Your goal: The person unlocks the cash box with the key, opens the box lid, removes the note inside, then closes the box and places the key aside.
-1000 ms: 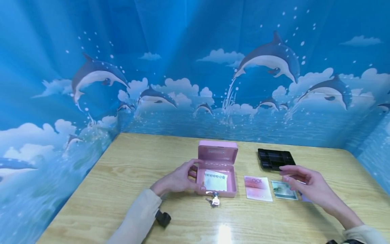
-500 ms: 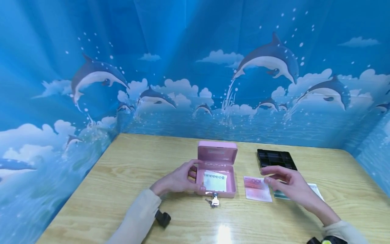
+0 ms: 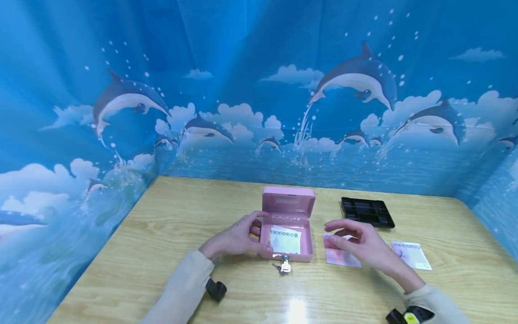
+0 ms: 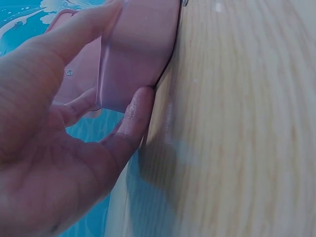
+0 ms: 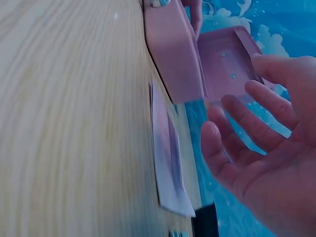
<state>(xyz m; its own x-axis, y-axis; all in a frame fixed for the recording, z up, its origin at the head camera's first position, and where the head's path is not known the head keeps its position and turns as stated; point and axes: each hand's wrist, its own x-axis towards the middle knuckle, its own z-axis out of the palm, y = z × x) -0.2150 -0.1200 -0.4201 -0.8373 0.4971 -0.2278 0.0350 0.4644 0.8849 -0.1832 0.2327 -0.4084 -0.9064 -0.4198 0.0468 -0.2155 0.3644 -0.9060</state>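
Observation:
A pink metal cash box (image 3: 309,245) stands with its lid (image 3: 289,202) raised. Several pale banknotes (image 3: 285,240) lie inside it, and keys (image 3: 284,266) hang at the lock in front. My left hand (image 3: 238,236) grips the box's left side, thumb at the front corner and fingers further back. Over a red 100 banknote (image 3: 341,258) on the table hovers my right hand (image 3: 366,243); in the right wrist view its fingers (image 5: 256,116) are spread and hold nothing. Part of that red note is hidden beneath the hand.
Behind the right hand lies a black compartment tray (image 3: 367,212). A pale purple banknote (image 3: 413,255) is on the wooden table (image 3: 194,207) to the right, partly covered by the wrist. A blue dolphin-print curtain (image 3: 243,90) closes off the back and sides.
My right hand has moved left, from over the green and purple notes to over the red one. The purple note now shows and the green one is hidden. The left hand stays put.

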